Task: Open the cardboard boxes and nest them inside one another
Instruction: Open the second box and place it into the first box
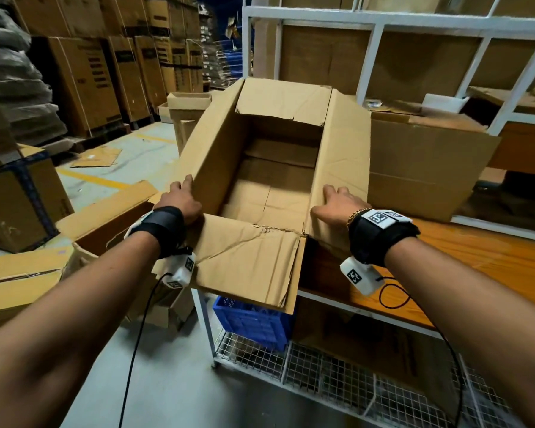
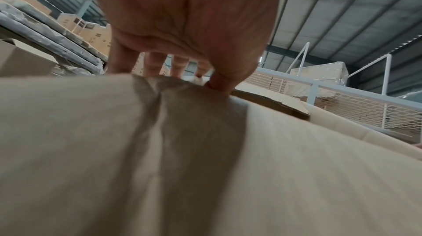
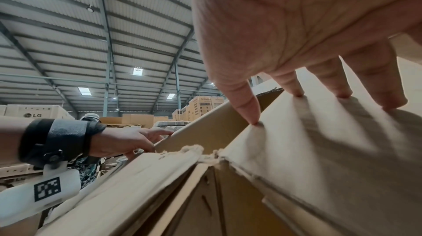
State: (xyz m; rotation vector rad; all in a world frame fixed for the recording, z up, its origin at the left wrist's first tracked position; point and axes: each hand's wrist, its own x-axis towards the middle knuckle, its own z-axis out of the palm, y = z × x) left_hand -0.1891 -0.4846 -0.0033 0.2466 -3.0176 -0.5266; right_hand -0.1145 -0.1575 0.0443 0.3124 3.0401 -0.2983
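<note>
A large brown cardboard box (image 1: 284, 100) stands open on the wooden shelf (image 1: 482, 261), all its flaps spread outward and its inside bare. My left hand (image 1: 179, 200) rests at its near left corner, against the outer side of the left flap. In the left wrist view its fingers (image 2: 157, 63) are straight, their tips hidden behind the cardboard (image 2: 205, 167), and the thumb touches the fold. My right hand (image 1: 337, 205) lies on the right flap. Its spread, straight fingertips (image 3: 294, 86) press into that flap (image 3: 331, 149). From the right wrist, the left hand (image 3: 123, 140) shows at the flap's edge.
A second open box (image 1: 420, 162) stands just right of the big one on the same white rack. A blue crate (image 1: 250, 319) sits under the shelf. Another open box (image 1: 105, 217) is on the floor at my left, with stacked cartons (image 1: 84, 72) behind.
</note>
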